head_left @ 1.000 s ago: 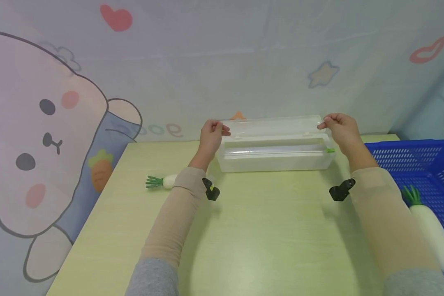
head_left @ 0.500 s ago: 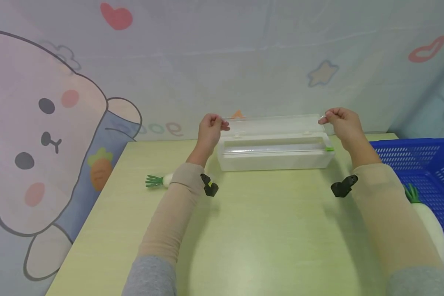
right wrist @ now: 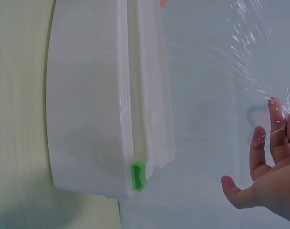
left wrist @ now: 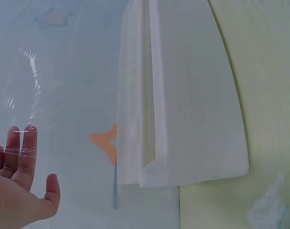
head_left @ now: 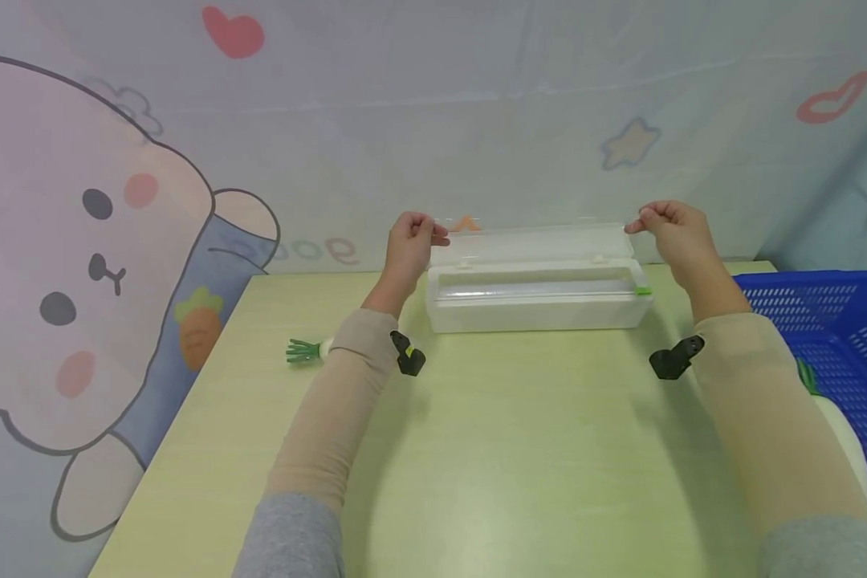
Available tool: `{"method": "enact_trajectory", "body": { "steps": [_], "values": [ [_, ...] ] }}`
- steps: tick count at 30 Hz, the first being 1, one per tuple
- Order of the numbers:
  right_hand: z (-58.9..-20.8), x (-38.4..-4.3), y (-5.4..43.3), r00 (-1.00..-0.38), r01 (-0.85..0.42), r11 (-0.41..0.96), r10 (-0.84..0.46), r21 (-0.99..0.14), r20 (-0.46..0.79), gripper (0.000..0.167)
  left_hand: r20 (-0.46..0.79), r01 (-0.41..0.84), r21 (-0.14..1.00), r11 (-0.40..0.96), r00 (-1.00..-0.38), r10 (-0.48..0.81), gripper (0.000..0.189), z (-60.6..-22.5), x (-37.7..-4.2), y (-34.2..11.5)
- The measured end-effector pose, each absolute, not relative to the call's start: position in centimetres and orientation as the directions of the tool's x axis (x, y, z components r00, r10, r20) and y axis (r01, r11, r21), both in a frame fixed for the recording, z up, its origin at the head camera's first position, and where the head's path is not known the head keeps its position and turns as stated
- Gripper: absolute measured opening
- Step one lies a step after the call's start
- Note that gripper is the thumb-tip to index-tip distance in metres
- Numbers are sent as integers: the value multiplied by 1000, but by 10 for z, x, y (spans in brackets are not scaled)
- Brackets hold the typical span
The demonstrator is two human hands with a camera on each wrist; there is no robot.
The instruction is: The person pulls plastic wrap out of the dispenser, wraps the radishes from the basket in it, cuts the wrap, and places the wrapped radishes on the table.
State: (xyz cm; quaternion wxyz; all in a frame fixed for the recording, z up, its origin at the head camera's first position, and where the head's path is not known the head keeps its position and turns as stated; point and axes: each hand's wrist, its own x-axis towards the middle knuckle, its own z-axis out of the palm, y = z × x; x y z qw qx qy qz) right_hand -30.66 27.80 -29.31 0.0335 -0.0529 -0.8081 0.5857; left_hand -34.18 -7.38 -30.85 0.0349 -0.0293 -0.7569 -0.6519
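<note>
A white cling film dispenser (head_left: 538,316) stands at the back of the table, its translucent lid (head_left: 538,243) raised behind it. A green cutter slider (head_left: 644,291) sits at its right end. Clear cling film (right wrist: 245,59) stretches between the two hands above the box, visible mainly by its glints. My left hand (head_left: 409,245) pinches one corner of it, with some fingers extended against the film in the left wrist view. On the other side my right hand (head_left: 681,237) pinches the opposite corner between thumb and forefinger, its other fingers spread.
A small white radish with green leaves (head_left: 303,351) lies at the left, partly behind the left sleeve. On the right, a blue plastic basket (head_left: 802,281) holds a larger white radish (head_left: 848,441), partly covered by the right arm. A printed cloth (head_left: 433,120) hangs behind the table.
Both hands have risen, pulling the cling film higher above the dispenser. The right hand has also shifted slightly to the right. The dispenser has stayed in place.
</note>
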Motion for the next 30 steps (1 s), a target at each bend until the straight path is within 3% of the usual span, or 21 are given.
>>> {"method": "enact_trajectory", "body": {
  "steps": [30],
  "values": [
    [-269, -310, 279, -986, 22, 308, 163, -951, 30, 24, 142, 141, 982, 122, -990, -6, 17, -283, -345, -73]
  ]
}}
